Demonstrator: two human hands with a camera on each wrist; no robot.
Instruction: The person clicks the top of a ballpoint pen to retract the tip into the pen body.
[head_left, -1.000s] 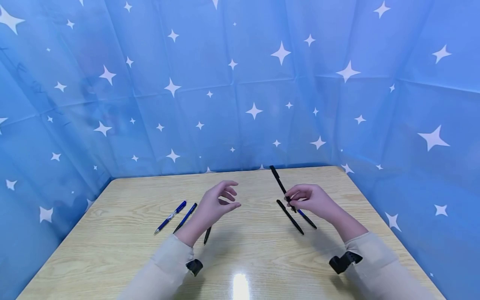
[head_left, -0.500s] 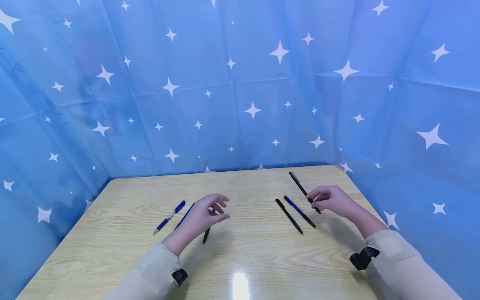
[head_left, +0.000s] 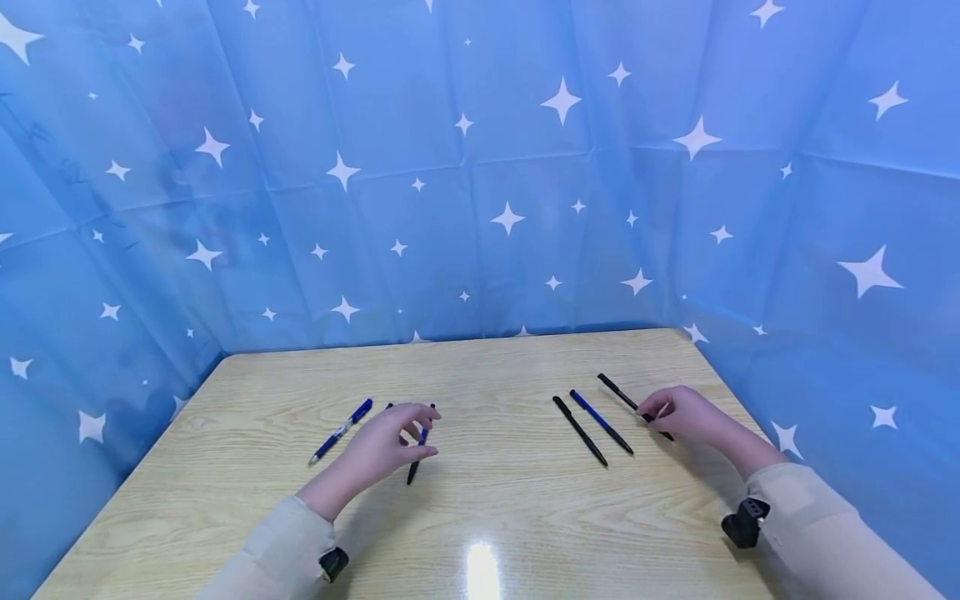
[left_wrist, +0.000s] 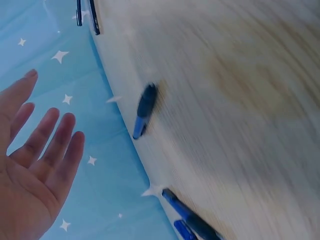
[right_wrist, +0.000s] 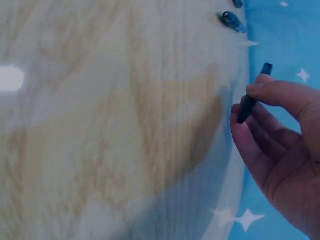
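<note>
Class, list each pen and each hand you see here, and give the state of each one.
Left hand: open, fingers spread above a pen.
Right hand: pinching the black pen, which is low at the table.
Middle black pen: lying flat, untouched.
Blue pen beside it: lying flat, untouched.
Far-left blue pen: lying flat, untouched.

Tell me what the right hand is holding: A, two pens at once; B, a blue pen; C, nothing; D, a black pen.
D: the right hand pinches a black pen in its fingers low over the table, while the blue pen lies apart to its left.
</note>
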